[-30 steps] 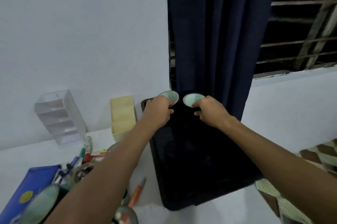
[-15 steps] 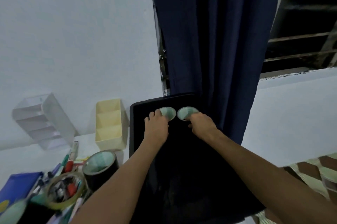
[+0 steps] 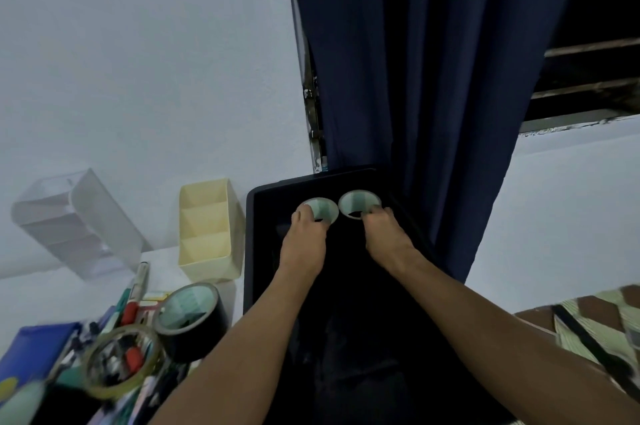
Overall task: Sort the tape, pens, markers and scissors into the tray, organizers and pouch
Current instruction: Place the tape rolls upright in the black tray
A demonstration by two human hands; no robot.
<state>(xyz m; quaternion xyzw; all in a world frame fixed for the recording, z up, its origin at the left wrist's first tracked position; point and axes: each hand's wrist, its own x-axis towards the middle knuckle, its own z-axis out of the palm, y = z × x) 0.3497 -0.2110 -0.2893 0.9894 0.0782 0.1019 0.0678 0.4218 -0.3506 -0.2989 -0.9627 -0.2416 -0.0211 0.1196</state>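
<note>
Two black tape rolls with pale green cores stand side by side at the far end of the black tray (image 3: 250,251). My left hand (image 3: 304,244) grips the left tape roll (image 3: 323,208), fingers hooked into its core. My right hand (image 3: 384,241) grips the right tape roll (image 3: 358,201) the same way. Another black tape roll (image 3: 190,317) and a clear tape roll (image 3: 119,360) lie at the lower left among pens and markers (image 3: 133,300). A blue pouch (image 3: 27,352) lies at the left edge.
A cream organizer (image 3: 209,230) with three compartments stands left of the tray by the wall. A clear organizer (image 3: 76,220) stands further left. A dark blue curtain (image 3: 415,78) hangs behind the tray. Patterned fabric (image 3: 588,314) shows at the lower right.
Both hands have lowered the two tape rolls down into the far end of the tray. The view has tilted, bringing more of the table's left side in.
</note>
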